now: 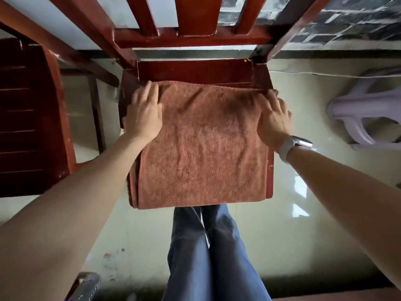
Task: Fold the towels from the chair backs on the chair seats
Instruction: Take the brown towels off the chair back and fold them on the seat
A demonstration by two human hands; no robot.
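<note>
On the seat (195, 71) of one red-brown wooden chair lies one rust-orange towel (201, 148), folded into a rough square with layered edges showing along its left side. It covers nearly the whole seat, leaving a bare strip at the back and a thin strip on the right; its near edge reaches the seat's front edge. Both of the person's hands are on it. The left hand (144, 114) lies flat on the towel's far left corner, fingers straight and close together, palm down, pressing rather than gripping. The right hand (273, 118) sits at the far right corner, fingers spread and slightly bent over the towel's edge; whether they pinch the cloth or only press it cannot be told. One white-strapped watch (293, 146) is on the right wrist. Three slats of the chair back (195, 18) rise beyond the seat. A second, darker chair (28, 118) stands just to the left. One pale plastic stool (366, 114) lies on the glossy floor (282, 235) to the right, well apart. Two legs in blue jeans (210, 257) stand just before the seat.
</note>
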